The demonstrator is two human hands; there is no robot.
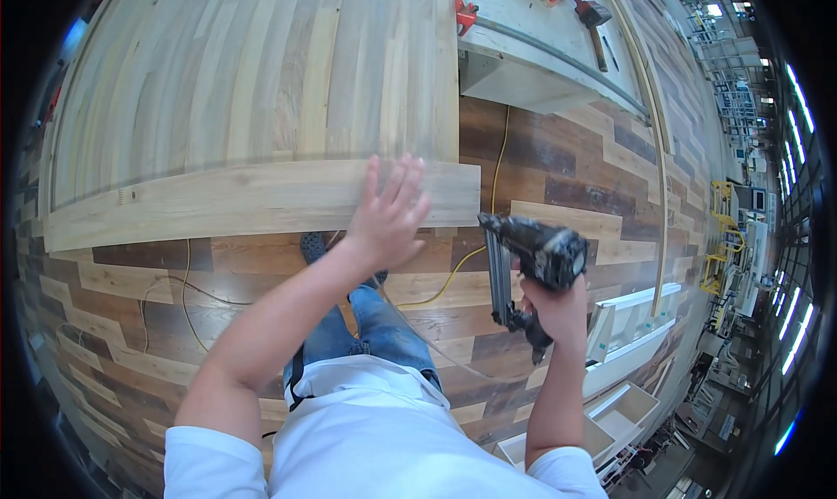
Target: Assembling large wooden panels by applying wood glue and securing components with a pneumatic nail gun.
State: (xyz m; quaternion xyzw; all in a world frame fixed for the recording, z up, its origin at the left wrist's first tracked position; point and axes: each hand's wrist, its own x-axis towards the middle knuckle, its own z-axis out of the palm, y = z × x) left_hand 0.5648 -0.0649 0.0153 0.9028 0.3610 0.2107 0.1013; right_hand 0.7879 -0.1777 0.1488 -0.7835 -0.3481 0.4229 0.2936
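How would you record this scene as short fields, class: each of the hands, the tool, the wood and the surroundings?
Left hand: fingers spread over a long, pale wooden board; contact unclear
Right hand: gripping a black nail gun
Tool position: nose close by the board's right end; contact unclear
Wood: board lies along the near edge of a large, pale, striped wooden panel
Floor: mixed brown planks, crossed by a thin yellow cord
Upper right: white-topped bench, red clamp at its corner
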